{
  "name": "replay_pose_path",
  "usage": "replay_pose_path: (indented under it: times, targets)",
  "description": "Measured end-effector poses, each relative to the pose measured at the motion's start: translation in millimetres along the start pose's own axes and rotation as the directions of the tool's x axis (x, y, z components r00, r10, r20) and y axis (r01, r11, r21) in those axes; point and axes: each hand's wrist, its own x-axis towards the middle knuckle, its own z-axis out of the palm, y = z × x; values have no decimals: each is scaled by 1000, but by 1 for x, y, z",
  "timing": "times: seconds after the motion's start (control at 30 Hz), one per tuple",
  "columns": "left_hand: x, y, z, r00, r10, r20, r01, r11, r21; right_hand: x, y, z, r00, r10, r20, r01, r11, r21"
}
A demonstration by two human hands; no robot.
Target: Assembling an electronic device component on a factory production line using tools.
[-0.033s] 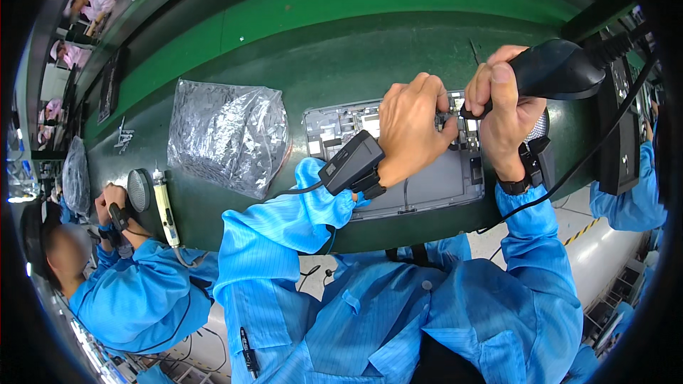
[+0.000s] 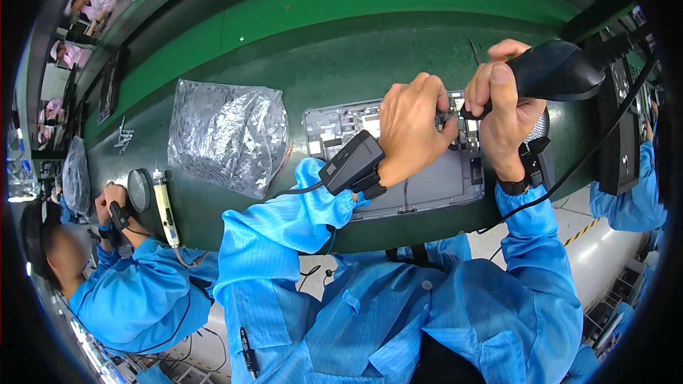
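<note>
An opened flat device casing [image 2: 445, 188], grey with exposed boards and parts along its far side, lies on the green bench. Over its far middle, my left hand [image 2: 413, 117] is bent down, thumb and index finger drawn close together at the boards; whatever they pinch is too small to make out. My right hand [image 2: 504, 117] wraps round a black tool [image 2: 558, 70] with a rounded body and ribbed cable end. Its dark tip points left at the casing's far right, close to my left fingertips. The exact kind of tool cannot be told.
Left of the casing lies a clear plastic bag [image 2: 228, 135] with dark contents. A pale handheld driver [image 2: 165, 206] and a round mesh-faced object [image 2: 138, 190] are farther left, near a co-worker's hands [image 2: 112, 199]. A black cable [image 2: 569, 178] curves past my right wrist.
</note>
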Motion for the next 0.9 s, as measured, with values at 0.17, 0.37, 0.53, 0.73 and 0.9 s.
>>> replay_pose_path:
  times: [0.17, 0.37, 0.53, 0.73, 0.9]
  targets:
    - [0, 1, -2, 1000, -8, 15, 8, 1000, 3, 2, 4, -5, 997, -35, 63, 33, 999, 37]
    - [0, 0, -1, 1000, 19, -9, -19, 1000, -17, 1, 1, -2, 999, -16, 48, 15, 999, 30]
    - [0, 0, 0, 1000, 22, -14, -22, 1000, -3, 1, 0, 1, 999, -9, 36, 8, 1000, 19]
    - [0, 2, -2, 1000, -8, -1, 8, 1000, -4, 2, 0, -1, 998, -29, 57, 28, 1000, 11]
    - [0, -3, 0, 999, 42, -30, -42, 999, 0, 2, 1, 0, 998, -24, 51, 23, 1000, 14]
